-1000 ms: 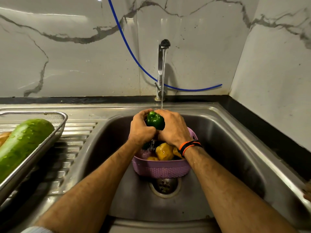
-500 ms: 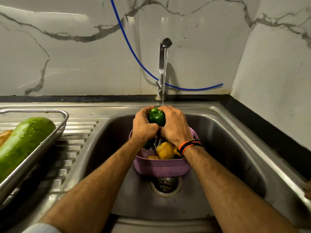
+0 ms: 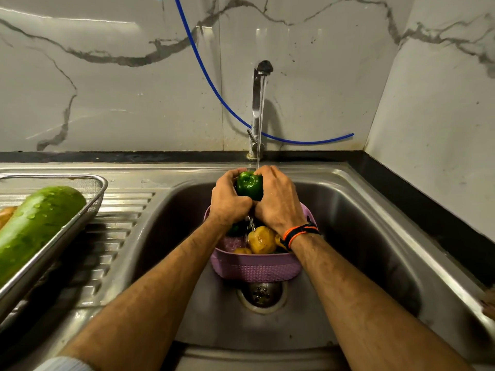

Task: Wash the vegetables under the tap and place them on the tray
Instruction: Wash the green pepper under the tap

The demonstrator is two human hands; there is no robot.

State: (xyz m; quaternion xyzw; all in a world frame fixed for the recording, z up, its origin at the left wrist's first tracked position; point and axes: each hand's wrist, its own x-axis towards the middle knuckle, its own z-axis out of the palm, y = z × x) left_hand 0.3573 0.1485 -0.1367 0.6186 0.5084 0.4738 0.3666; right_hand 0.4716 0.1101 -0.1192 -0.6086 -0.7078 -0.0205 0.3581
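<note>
One glossy green bell pepper point(image 3: 249, 185); two yellow peppers point(image 3: 262, 239) in one purple plastic basket point(image 3: 254, 267); one long wet green gourd point(image 3: 34, 228) on one steel mesh tray point(image 3: 88, 207); one chrome tap point(image 3: 257, 108); one blue hose point(image 3: 214, 92); two hands.

Two bare forearms. Right wrist: a braided band point(image 3: 300, 233) in orange and black, sitting just behind the right hand point(image 3: 278, 202). Left arm: a pale, light-blue sleeve edge point(image 3: 64, 364) far back from that band.

Our hands hide most of the green pepper point(image 3: 249, 185). The tray point(image 3: 88, 207) and its green gourd point(image 3: 37, 226) run off the left edge. Our wrists cover part of the purple basket point(image 3: 254, 269).
</note>
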